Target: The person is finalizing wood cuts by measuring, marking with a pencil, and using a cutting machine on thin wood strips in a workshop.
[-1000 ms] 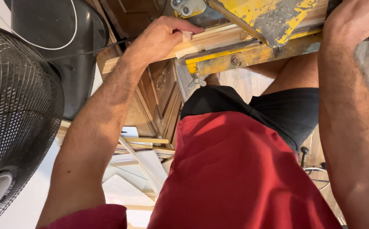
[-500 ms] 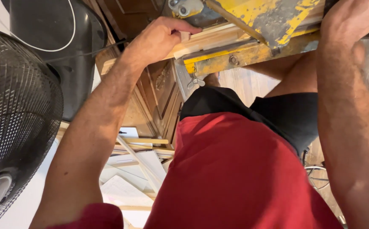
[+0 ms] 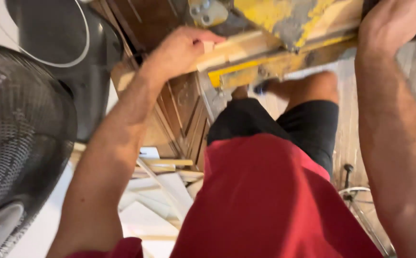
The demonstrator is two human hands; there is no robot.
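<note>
A big black fan fills the left of the view, with a dark rounded housing above it. The person's red shirt and black shorts take up the middle, one bare knee raised toward the work. Across the top runs a worn yellow machine, its metal scuffed and paint chipped, with a yellow rail along its lower edge. Below the rail stand brown panelled wood pieces, and pale offcuts lie on the floor further down.

The pale wood strip lies on the machine, just above the yellow rail. Its long axis runs left to right, rising slightly toward the right, where it passes under the yellow body of the machine and is lost to view.

The left hand is at the strip's near, left end. Its grip is closed around that end, thumb on top and fingers curled beneath, so the strip extends away from the hand to the right. The right hand is at the top right, well apart from the left, resting on the machine's far side; its fingers are cut off by the frame, so I cannot tell how its grip stands or whether it holds anything. The left hand is plainly the one on the strip.
</note>
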